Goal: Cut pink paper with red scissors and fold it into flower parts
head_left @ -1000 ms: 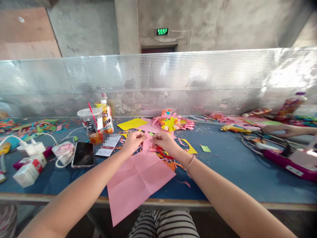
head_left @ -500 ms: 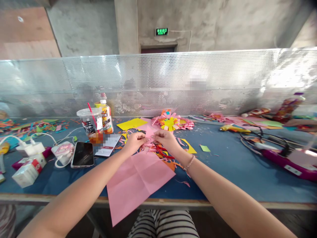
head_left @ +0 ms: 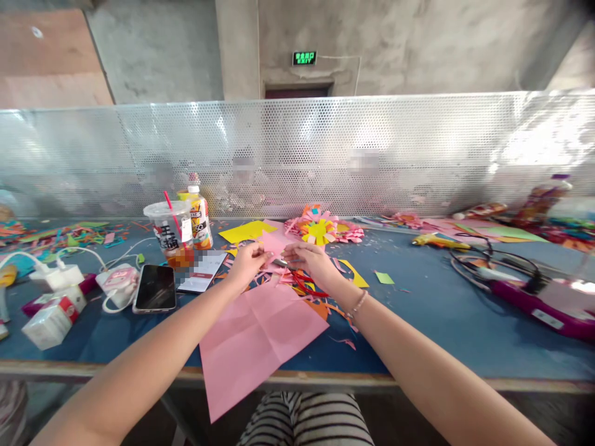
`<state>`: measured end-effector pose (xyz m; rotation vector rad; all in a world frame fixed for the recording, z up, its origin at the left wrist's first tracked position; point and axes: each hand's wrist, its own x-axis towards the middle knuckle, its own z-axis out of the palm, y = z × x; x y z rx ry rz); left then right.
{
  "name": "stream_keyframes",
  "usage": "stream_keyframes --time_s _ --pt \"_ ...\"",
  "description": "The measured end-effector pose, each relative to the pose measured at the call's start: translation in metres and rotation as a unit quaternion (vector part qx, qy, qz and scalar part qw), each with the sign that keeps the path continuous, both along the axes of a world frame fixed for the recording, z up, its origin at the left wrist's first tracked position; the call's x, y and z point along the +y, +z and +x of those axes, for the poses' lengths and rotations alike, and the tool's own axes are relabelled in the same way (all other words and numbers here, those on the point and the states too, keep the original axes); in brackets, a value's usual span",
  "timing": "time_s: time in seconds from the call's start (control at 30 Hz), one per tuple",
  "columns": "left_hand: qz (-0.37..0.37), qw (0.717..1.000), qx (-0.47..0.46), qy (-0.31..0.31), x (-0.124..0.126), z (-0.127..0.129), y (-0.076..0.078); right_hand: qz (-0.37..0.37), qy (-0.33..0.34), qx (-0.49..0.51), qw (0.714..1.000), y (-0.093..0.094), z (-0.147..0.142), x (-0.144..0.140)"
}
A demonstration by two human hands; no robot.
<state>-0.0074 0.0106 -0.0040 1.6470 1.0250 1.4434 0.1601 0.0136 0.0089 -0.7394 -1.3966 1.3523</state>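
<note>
My left hand [head_left: 248,264] and my right hand [head_left: 310,261] meet over the blue table [head_left: 432,310], both pinching a small pink paper piece [head_left: 272,243] held just above the surface. Red-handled scissors [head_left: 302,282] lie among colored paper scraps right below my right hand. A large creased pink sheet [head_left: 255,337] lies flat in front of me and hangs over the near table edge. A finished paper flower [head_left: 318,230] in pink, orange and yellow rests beyond my hands.
On the left are a drink cup with a straw [head_left: 170,232], a bottle [head_left: 201,217], a black phone [head_left: 156,288], a charger with cables [head_left: 60,275] and a tissue pack [head_left: 53,319]. A yellow glue gun [head_left: 434,240] and cables [head_left: 497,266] lie right. A perforated metal screen [head_left: 418,155] backs the table.
The small pink piece has been turned and lifted a little between my fingers. A co-worker's hand at the far right has withdrawn from view.
</note>
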Motion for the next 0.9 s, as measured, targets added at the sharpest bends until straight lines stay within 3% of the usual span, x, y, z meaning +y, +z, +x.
stream_keyframes --time_s 0.3,0.7,0.9 --pt "-0.017 0.997 0.022 -0.069 -0.0052 0.0051 0.0004 0.125 -0.022 -0.162 0.979 -0.003 -0.0007 0.0037" --pt "-0.032 0.991 0.055 -0.118 -0.0019 0.0047 -0.0068 0.1 -0.06 -0.118 0.986 0.0042 -0.0003 -0.0055" --pt "-0.028 0.992 0.072 -0.1 -0.0043 0.0059 -0.0038 0.093 -0.043 -0.107 0.989 0.0021 0.0008 -0.0011"
